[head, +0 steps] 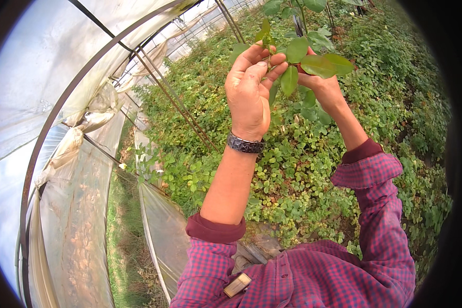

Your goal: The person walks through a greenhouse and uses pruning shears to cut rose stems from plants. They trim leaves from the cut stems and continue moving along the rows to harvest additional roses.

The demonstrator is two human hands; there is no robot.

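My left hand [252,84], with a dark faceted bracelet [246,144] at the wrist, is raised in the upper middle of the view. Its thumb and fingers close around a thin leafy shoot [268,42] that looks like rose. Broad green leaves [318,66] spread from it between the two hands. Behind these leaves, my right hand [325,92] grips a red-handled tool, apparently pruning shears [298,26]. A dark metal part shows above the leaves; the fingers and most of the handles are hidden.
Dense low foliage [292,165] covers the ground ahead and right. On the left, a rusty curved greenhouse pipe [57,104] carries plastic sheeting [77,215]. Slanting metal poles [173,102] stand beyond my left arm. A pale flower bud [122,166] pokes out near the lower sheeting.
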